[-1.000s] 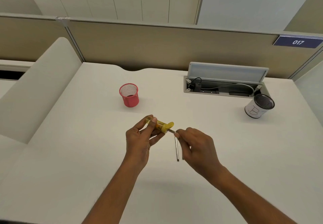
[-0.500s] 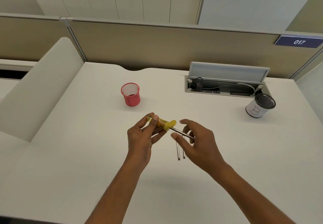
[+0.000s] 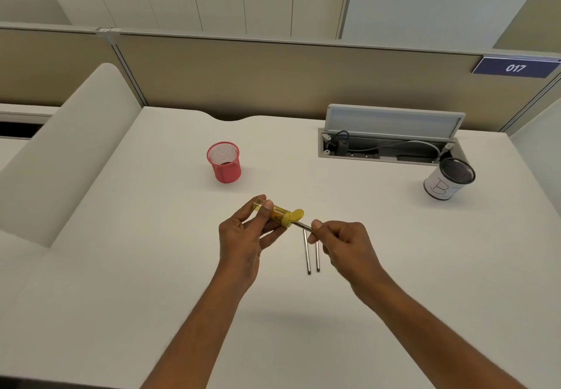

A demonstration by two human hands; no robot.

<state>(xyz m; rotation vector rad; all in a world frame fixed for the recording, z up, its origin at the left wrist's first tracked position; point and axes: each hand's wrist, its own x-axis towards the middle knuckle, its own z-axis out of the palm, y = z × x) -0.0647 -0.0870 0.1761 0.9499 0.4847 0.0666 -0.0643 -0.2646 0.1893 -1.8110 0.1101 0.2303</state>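
Observation:
My left hand [image 3: 243,236] grips a small yellow transparent tube [image 3: 274,212] with a flip cap hanging open at its right end, held above the white desk [image 3: 121,267]. My right hand [image 3: 343,243] pinches a thin metal rod [image 3: 302,224] whose tip is at the tube's open mouth. Two more metal rods [image 3: 312,253] lie side by side on the desk just below, partly hidden behind my right fingers.
A pink mesh cup [image 3: 224,162] stands behind the hands. At the back right, an open cable box [image 3: 385,145] with its lid up, and a white cup [image 3: 449,182] with a black mesh top. A beige partition runs along the back edge.
My right hand has closed its fingers on the rod and brought it up to the tube's mouth. The left hand holds the tube in nearly the same place.

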